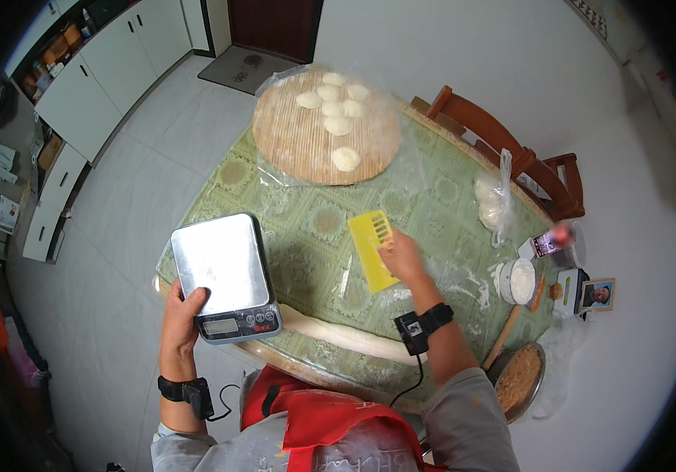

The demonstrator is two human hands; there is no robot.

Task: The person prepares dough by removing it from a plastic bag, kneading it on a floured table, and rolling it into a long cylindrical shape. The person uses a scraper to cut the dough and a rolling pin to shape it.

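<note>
My left hand (180, 318) grips the near left corner of a kitchen scale (224, 263), thumb on top and the other fingers out of sight along its side or underneath. The scale's silver plate is bare. In my right hand (402, 257) is a yellow dough scraper (367, 250) with slots along its handle edge, held over the floury green tablecloth (310, 259). A long roll of dough (346, 337) lies near the table's front edge, between the scale and my right forearm, which hides its right end.
A round wooden board (279, 138) with several dough pieces (346, 159) stands at the far side. To the right are a bagged lump of dough (487, 197), a flour bowl (522, 282), a rolling pin (501, 338) and a bowl of filling (520, 377). A wooden chair (483, 126) stands behind.
</note>
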